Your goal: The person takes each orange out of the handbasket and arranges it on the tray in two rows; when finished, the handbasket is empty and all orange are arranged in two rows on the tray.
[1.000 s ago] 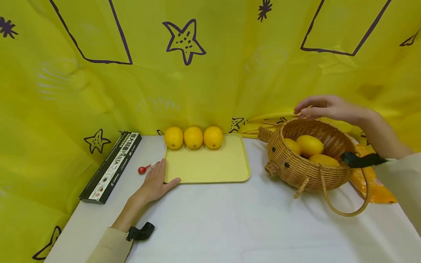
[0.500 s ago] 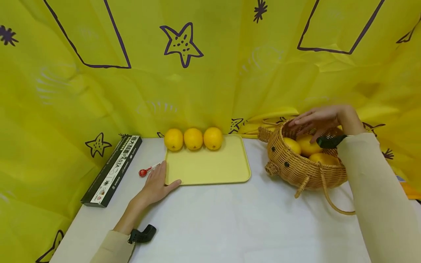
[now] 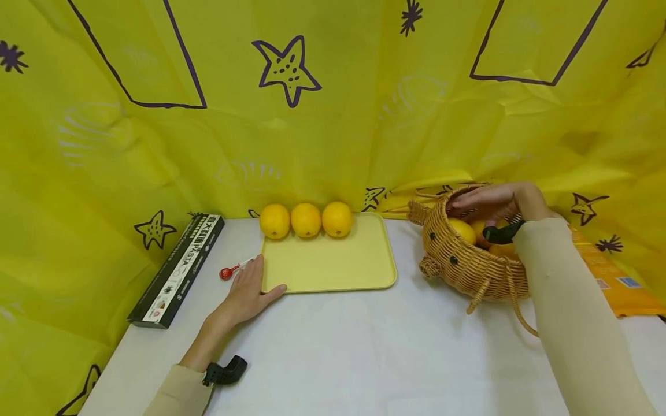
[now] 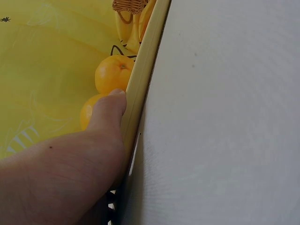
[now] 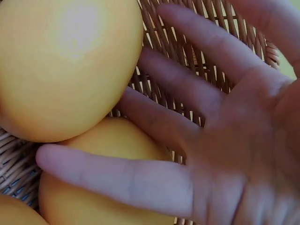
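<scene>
My left hand (image 3: 247, 294) lies flat at the near left corner of a pale yellow tray (image 3: 333, 266), its thumb along the front edge. Along the tray's back edge stand three oranges (image 3: 306, 220) in a row. On the right, my right hand (image 3: 496, 199) reaches into a pig-shaped wicker basket (image 3: 468, 268) holding several oval yellow fruits (image 3: 462, 230). In the right wrist view the fingers spread straight beside a large yellow fruit (image 5: 65, 65). The thumb stretches across a second yellow fruit (image 5: 110, 133), with no curled grip. Part of the basket's inside is hidden by this hand.
A red lollipop (image 3: 226, 273) lies just left of the tray. Farther left is a black-and-white pasta box (image 3: 179, 268). An orange packet (image 3: 614, 280) lies behind the right sleeve. A yellow patterned cloth (image 3: 333, 144) hangs at the back.
My right hand has come down from above the basket's back rim into the basket among the yellow fruits. My left hand stays at the tray corner.
</scene>
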Action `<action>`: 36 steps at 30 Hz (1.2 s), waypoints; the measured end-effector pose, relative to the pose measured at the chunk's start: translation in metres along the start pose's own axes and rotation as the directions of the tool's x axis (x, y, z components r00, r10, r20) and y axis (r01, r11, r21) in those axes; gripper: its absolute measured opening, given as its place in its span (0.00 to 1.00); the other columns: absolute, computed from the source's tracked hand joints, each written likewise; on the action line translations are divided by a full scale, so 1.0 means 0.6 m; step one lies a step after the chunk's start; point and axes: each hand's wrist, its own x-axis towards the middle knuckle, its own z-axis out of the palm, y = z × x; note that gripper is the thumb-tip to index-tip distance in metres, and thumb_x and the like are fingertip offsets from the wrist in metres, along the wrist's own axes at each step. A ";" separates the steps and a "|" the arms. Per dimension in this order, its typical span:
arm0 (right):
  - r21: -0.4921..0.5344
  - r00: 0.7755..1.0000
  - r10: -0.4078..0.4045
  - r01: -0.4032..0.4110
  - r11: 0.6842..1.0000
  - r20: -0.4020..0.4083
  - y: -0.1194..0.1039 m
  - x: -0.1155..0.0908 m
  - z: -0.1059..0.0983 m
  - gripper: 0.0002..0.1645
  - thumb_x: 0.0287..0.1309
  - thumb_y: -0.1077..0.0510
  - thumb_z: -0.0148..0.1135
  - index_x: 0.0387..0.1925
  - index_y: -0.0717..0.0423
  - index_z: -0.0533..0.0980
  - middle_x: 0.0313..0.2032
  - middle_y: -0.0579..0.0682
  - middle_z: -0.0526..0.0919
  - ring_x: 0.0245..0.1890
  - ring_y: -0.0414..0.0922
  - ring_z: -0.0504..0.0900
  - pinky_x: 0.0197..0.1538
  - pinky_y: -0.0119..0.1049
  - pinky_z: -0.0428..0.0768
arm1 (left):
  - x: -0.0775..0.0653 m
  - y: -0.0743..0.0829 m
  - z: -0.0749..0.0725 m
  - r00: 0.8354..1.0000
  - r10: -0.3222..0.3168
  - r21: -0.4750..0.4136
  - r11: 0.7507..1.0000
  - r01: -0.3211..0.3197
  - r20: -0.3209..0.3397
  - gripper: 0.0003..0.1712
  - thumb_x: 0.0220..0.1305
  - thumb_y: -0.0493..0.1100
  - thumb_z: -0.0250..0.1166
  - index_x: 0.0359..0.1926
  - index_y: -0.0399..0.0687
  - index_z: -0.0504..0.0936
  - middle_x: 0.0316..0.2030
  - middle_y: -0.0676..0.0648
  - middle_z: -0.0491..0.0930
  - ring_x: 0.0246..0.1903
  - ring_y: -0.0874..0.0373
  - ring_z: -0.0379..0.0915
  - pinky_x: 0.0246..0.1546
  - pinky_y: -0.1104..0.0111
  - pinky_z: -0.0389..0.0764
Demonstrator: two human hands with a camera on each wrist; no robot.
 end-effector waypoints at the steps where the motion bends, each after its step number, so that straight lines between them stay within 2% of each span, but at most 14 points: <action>1: -0.004 1.000 0.001 -0.001 1.000 -0.005 -0.002 0.001 0.002 0.41 0.75 0.40 0.34 0.77 0.53 0.37 0.76 0.64 0.36 0.75 0.51 0.52 0.33 0.27 0.77 | -0.001 0.001 -0.001 1.000 0.000 -0.004 1.000 0.000 -0.003 0.60 0.65 0.66 0.55 0.74 0.28 0.36 0.75 0.29 0.38 0.75 0.34 0.34 0.74 0.41 0.38; 4: 0.003 1.000 0.003 -0.003 1.000 0.002 -0.005 0.005 0.006 0.45 0.75 0.41 0.35 0.76 0.58 0.28 0.76 0.66 0.32 0.76 0.55 0.47 0.38 0.29 0.80 | -0.001 0.001 -0.001 1.000 0.004 -0.005 1.000 -0.004 -0.012 0.59 0.65 0.66 0.55 0.74 0.27 0.37 0.75 0.29 0.38 0.75 0.33 0.35 0.74 0.41 0.38; 7: 0.041 0.999 -0.003 0.001 0.999 0.037 -0.005 0.010 0.010 0.45 0.75 0.45 0.37 0.75 0.59 0.26 0.76 0.66 0.32 0.73 0.51 0.57 0.47 0.39 0.83 | -0.002 0.001 0.000 1.000 0.008 -0.006 1.000 -0.008 -0.007 0.59 0.65 0.66 0.55 0.74 0.27 0.37 0.75 0.29 0.38 0.75 0.33 0.34 0.74 0.41 0.38; 9: 0.075 0.997 -0.018 0.012 0.997 0.073 -0.003 0.014 0.012 0.44 0.76 0.47 0.37 0.75 0.60 0.26 0.76 0.66 0.32 0.69 0.47 0.63 0.53 0.47 0.82 | -0.003 0.001 0.000 1.000 0.011 -0.004 1.000 -0.011 -0.009 0.59 0.65 0.66 0.55 0.74 0.27 0.37 0.75 0.29 0.38 0.75 0.33 0.35 0.74 0.41 0.39; 12: 0.099 0.993 -0.040 0.029 0.995 0.111 -0.002 0.019 0.013 0.44 0.76 0.49 0.38 0.75 0.61 0.26 0.76 0.65 0.36 0.64 0.44 0.69 0.55 0.51 0.81 | -0.003 0.001 0.001 1.000 0.006 -0.001 1.000 -0.006 -0.011 0.59 0.65 0.66 0.55 0.74 0.27 0.37 0.75 0.29 0.38 0.75 0.33 0.35 0.74 0.41 0.39; 16: 0.125 0.991 -0.032 0.016 0.992 0.131 -0.003 0.024 0.014 0.41 0.76 0.51 0.38 0.75 0.61 0.31 0.72 0.60 0.55 0.62 0.47 0.71 0.53 0.49 0.82 | -0.002 0.000 0.000 1.000 0.000 0.010 1.000 0.000 -0.002 0.59 0.66 0.66 0.55 0.74 0.28 0.36 0.75 0.30 0.37 0.75 0.34 0.34 0.74 0.42 0.38; 19: 0.133 0.990 -0.024 0.005 0.991 0.139 -0.003 0.027 0.014 0.40 0.76 0.52 0.37 0.75 0.63 0.32 0.68 0.59 0.60 0.61 0.50 0.72 0.52 0.48 0.83 | -0.002 0.001 0.000 1.000 0.002 0.009 1.000 -0.002 -0.002 0.59 0.66 0.66 0.55 0.74 0.27 0.36 0.75 0.29 0.37 0.75 0.34 0.34 0.74 0.41 0.38; 23: 0.118 0.990 -0.020 0.004 0.993 0.136 -0.002 0.027 0.016 0.43 0.76 0.52 0.36 0.74 0.64 0.25 0.73 0.68 0.46 0.60 0.50 0.73 0.51 0.47 0.83 | -0.002 0.002 0.002 1.000 0.009 0.000 1.000 -0.009 -0.013 0.59 0.65 0.66 0.55 0.74 0.27 0.37 0.75 0.29 0.38 0.75 0.33 0.35 0.74 0.41 0.39; 31: 0.093 0.993 0.011 -0.023 0.995 0.119 -0.001 0.026 0.017 0.47 0.75 0.51 0.39 0.73 0.61 0.20 0.75 0.68 0.29 0.63 0.47 0.68 0.52 0.44 0.82 | 0.000 0.001 0.006 1.000 0.005 0.007 1.000 -0.005 -0.004 0.60 0.65 0.66 0.55 0.74 0.28 0.36 0.75 0.30 0.38 0.75 0.34 0.35 0.74 0.42 0.38; 33: 0.081 0.994 0.019 -0.028 0.996 0.110 -0.002 0.027 0.017 0.48 0.75 0.50 0.40 0.73 0.59 0.19 0.75 0.68 0.27 0.64 0.47 0.68 0.52 0.43 0.82 | 0.000 0.001 0.006 1.000 0.007 0.010 1.000 -0.007 -0.010 0.60 0.65 0.66 0.55 0.74 0.28 0.36 0.75 0.29 0.38 0.75 0.34 0.35 0.74 0.41 0.39; 36: 0.083 0.993 0.023 -0.033 0.996 0.115 -0.001 0.029 0.018 0.47 0.75 0.50 0.39 0.73 0.59 0.20 0.75 0.68 0.29 0.64 0.49 0.69 0.54 0.43 0.81 | 0.001 0.000 0.006 1.000 0.011 0.012 1.000 -0.011 -0.017 0.59 0.65 0.66 0.56 0.74 0.27 0.37 0.75 0.29 0.39 0.75 0.34 0.35 0.74 0.41 0.39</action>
